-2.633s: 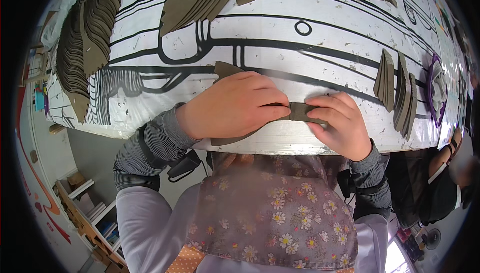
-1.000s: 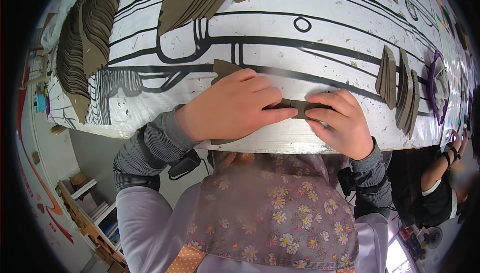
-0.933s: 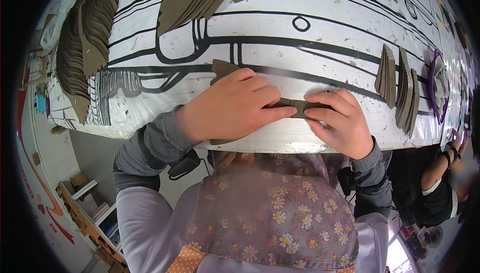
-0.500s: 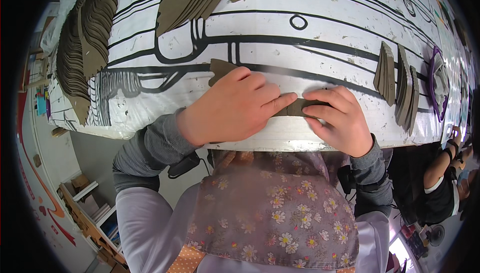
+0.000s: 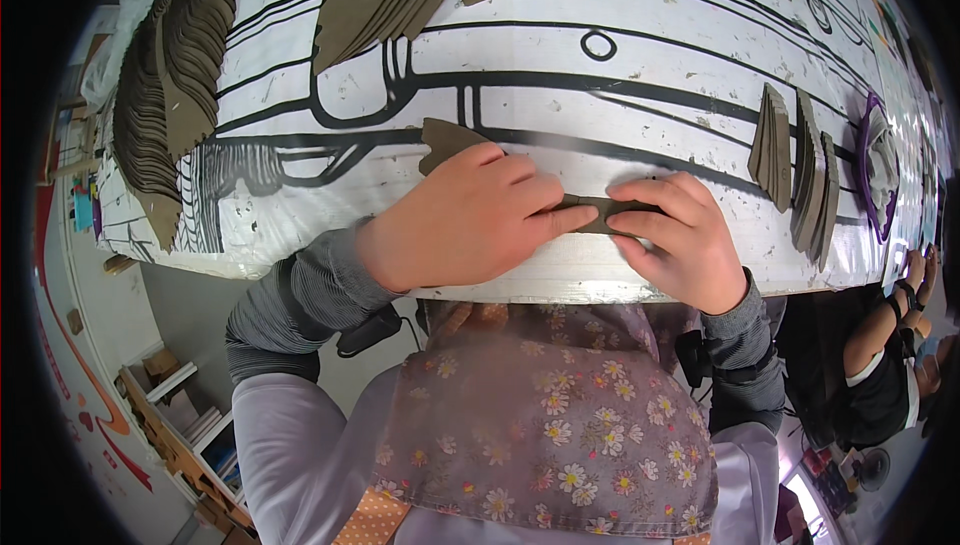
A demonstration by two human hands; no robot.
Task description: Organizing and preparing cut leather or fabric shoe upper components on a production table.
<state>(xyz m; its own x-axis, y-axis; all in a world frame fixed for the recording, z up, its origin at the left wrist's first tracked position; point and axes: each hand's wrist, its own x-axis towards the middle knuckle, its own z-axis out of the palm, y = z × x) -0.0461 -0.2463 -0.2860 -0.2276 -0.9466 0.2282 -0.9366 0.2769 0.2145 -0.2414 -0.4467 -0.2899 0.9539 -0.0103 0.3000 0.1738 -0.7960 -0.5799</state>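
Observation:
An olive-brown cut fabric piece (image 5: 447, 142) lies at the near edge of the table, mostly hidden under my left hand (image 5: 470, 213). That hand is closed over it, the index finger laid along a narrow folded-looking strip (image 5: 593, 215) of the same fabric. Whether strip and piece are one cannot be told. My right hand (image 5: 683, 240) pinches the strip's right end between thumb and fingers. The two hands are close together, a short bit of strip showing between them. The left thumb is out of sight.
Stacks of olive-brown fabric pieces lie at far left (image 5: 190, 55), at the back (image 5: 390, 5) and at right (image 5: 770, 150). A purple-rimmed tray (image 5: 878, 170) stands at the right edge. The white table (image 5: 540, 60) bears black line drawings. A co-worker's arm (image 5: 880, 330) is at far right.
My left index fingertip has come slightly nearer to me, down onto the strip. My right hand has hardly moved. The co-worker's hands have shifted a little.

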